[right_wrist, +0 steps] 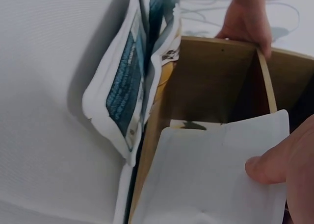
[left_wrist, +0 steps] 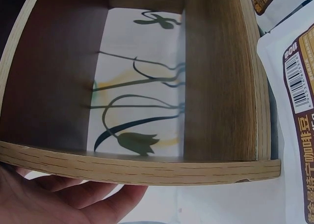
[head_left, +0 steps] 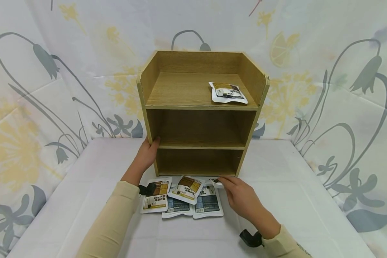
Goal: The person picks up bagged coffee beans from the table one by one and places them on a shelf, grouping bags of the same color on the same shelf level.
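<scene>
My left hand (head_left: 146, 156) grips the left side panel of a small three-tier wooden shelf (head_left: 200, 147), thumb at its front edge. In the left wrist view its fingers (left_wrist: 115, 204) curl under the panel's edge. My right hand (head_left: 243, 197) pinches a white pouch (right_wrist: 211, 172) in front of the bottom tier, near the right corner. The pouch's plain white side shows in the right wrist view, with the thumb (right_wrist: 267, 170) flat on it. Just left of that hand lie two blue-labelled pouches (head_left: 208, 202), partly under a brown-and-yellow pouch (head_left: 186, 189).
A brown-labelled coffee bean pouch (head_left: 156, 197) lies at the left of the group, by my left wrist. Another pouch (head_left: 228, 93) lies on the top tier, at the right. The shelf stands on a white-covered table (head_left: 287, 186) before a flowered cloth backdrop (head_left: 309, 64).
</scene>
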`<state>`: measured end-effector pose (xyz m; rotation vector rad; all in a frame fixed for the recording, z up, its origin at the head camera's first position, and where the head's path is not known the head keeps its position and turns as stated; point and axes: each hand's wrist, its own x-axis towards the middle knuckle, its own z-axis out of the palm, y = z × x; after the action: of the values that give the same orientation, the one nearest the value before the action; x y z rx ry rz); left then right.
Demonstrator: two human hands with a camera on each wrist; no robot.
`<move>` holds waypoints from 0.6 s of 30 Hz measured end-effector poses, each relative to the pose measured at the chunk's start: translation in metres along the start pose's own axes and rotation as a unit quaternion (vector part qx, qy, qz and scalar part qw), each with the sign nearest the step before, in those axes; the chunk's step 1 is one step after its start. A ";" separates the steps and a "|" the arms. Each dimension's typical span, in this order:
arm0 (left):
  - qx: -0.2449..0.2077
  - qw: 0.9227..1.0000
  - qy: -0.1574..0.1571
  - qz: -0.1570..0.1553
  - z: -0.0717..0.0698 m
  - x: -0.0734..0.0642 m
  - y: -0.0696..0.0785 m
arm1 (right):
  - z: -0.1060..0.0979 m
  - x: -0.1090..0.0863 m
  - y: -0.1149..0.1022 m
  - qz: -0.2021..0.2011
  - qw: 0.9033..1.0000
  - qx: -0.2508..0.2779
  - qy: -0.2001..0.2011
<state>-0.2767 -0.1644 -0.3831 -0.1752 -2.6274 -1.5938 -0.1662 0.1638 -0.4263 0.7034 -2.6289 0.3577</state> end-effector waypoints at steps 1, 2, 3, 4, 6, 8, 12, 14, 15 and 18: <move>-0.001 1.000 0.000 0.001 0.000 0.000 0.000 | -0.001 0.000 0.000 0.000 1.000 0.001 0.002; -0.002 1.000 0.000 0.001 0.000 0.000 0.000 | -0.002 0.000 -0.001 -0.001 1.000 0.001 0.004; -0.002 1.000 0.001 0.002 0.000 0.000 -0.001 | -0.003 0.000 -0.001 -0.001 1.000 0.002 0.006; -0.002 1.000 0.001 0.003 0.000 0.000 -0.001 | -0.003 0.000 -0.001 -0.002 1.000 0.002 0.007; -0.003 1.000 0.000 0.003 0.000 0.000 0.000 | -0.005 -0.001 -0.002 -0.004 1.000 0.002 0.010; -0.004 1.000 0.001 0.002 0.000 0.000 0.000 | -0.006 -0.001 -0.002 -0.007 1.000 0.005 0.012; -0.004 1.000 0.000 -0.004 0.000 -0.001 0.001 | -0.010 -0.002 -0.004 -0.014 1.000 0.014 0.015; -0.004 1.000 0.000 -0.003 0.000 0.000 0.001 | -0.012 -0.001 -0.005 -0.019 0.999 0.019 0.019; -0.004 1.000 0.000 -0.002 0.000 -0.001 0.001 | -0.013 -0.001 -0.006 -0.023 0.999 0.020 0.021; -0.005 1.000 0.001 0.004 0.000 -0.001 0.002 | -0.017 -0.001 -0.009 -0.034 0.999 0.023 0.032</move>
<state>-0.2757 -0.1640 -0.3816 -0.1847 -2.6152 -1.6037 -0.1556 0.1622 -0.4103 0.7804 -2.5370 0.4150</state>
